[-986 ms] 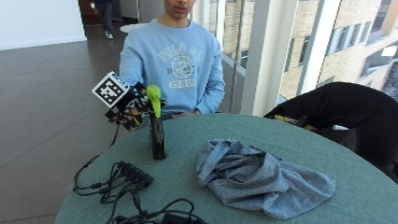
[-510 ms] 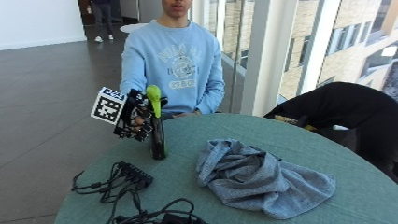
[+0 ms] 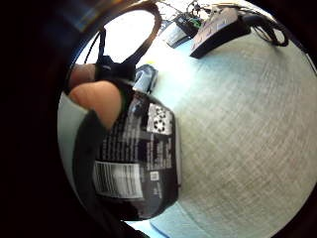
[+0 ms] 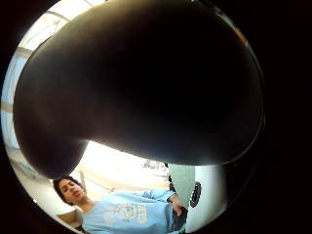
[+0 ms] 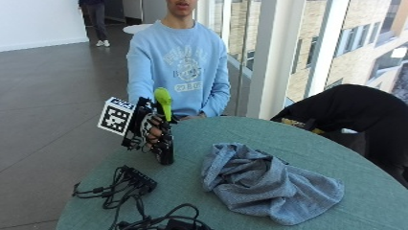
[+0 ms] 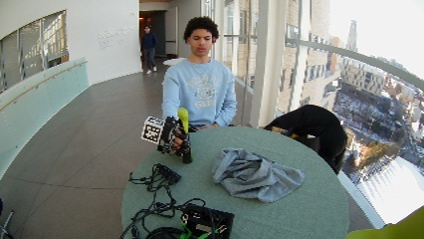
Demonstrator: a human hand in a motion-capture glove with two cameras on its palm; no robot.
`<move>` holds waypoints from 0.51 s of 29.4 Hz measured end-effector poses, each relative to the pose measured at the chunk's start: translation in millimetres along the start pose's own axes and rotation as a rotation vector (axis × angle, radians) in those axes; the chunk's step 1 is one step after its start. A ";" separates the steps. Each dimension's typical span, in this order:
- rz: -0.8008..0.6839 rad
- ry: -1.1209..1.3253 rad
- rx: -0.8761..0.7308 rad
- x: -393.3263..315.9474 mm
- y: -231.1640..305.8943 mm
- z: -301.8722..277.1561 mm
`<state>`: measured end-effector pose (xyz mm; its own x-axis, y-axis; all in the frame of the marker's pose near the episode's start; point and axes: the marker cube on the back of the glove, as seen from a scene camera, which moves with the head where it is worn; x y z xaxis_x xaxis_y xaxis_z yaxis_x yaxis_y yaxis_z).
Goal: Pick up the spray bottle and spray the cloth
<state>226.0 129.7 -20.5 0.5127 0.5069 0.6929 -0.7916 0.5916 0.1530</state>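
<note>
- Cables (image 5: 121,189) and a black power strip (image 5: 141,178) are lying at the near edge of the round green surface (image 5: 357,175), nearest the outside camera; the wide outside view is showing more black gear (image 6: 207,219) at that same edge.
- Just beyond them, the grey-blue cloth (image 5: 265,182) is lying crumpled on the surface, apart from the spray bottle and to one side of it.
- The spray bottle (image 5: 165,139), dark with a yellow-green spray head (image 5: 163,99), is standing upright with its base looking to be on the surface, near the edge in front of the person.
- The gloved right hand (image 5: 150,129) is wrapping its fingers (image 5: 155,136) around the bottle's body below the spray head, curling round it from the side.
- In the little finger side palm view the bottle's black label (image 3: 141,158) is sitting close against the palm, with a bare fingertip (image 3: 96,101) pressing on it and the green surface (image 3: 247,129) behind.
- The thumb side palm view is mostly being filled by a dark rounded shape close to the camera; I cannot tell what it is.
- Farthest back, the person in a light blue sweatshirt (image 5: 182,67) is standing behind the surface; the other hand is hard to make out.
</note>
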 end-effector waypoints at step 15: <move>0.078 0.363 -0.486 -79.0 -64.9 26.5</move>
<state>228.0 34.5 -66.4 0.6076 0.6912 0.3913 -0.6332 0.7189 -0.2867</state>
